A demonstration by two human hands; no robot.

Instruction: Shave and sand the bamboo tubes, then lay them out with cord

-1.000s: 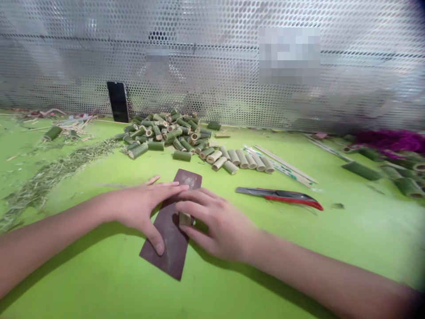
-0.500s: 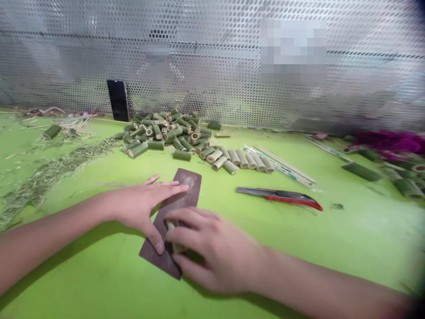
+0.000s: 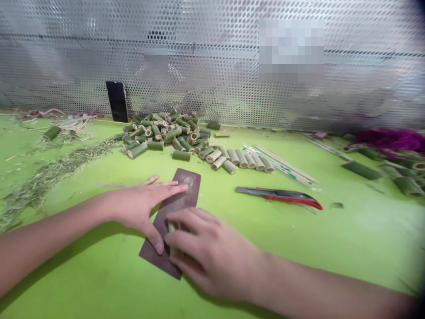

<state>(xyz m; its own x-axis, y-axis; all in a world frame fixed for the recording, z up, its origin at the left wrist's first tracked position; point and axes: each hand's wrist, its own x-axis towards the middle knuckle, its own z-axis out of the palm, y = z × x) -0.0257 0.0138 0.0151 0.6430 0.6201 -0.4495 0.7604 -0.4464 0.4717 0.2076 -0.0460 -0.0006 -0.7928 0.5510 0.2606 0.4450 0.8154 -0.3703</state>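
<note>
A dark brown sheet, like sandpaper (image 3: 179, 195), lies slantwise on the green table. My left hand (image 3: 142, 206) rests on its left edge, fingers spread, with thumb and fingertips on the sheet. Over the lower right part of the sheet, my right hand (image 3: 212, 252) grips a short pale bamboo piece (image 3: 171, 239), mostly hidden by the fingers. Beyond the sheet, peeled bamboo pieces (image 3: 243, 158) lie in a row beside a heap of green bamboo pieces (image 3: 166, 128).
A red utility knife (image 3: 282, 195) lies right of the sheet, with thin sticks (image 3: 285, 164) behind it. Shavings (image 3: 59, 173) trail along the left. A phone (image 3: 117, 102) leans on the perforated metal wall (image 3: 212, 66). Purple material (image 3: 395, 141) and larger bamboo (image 3: 361, 170) are at right.
My right hand has shifted slightly on the sheet, and the bamboo piece in it now looks more upright in the view. My left hand stays in place.
</note>
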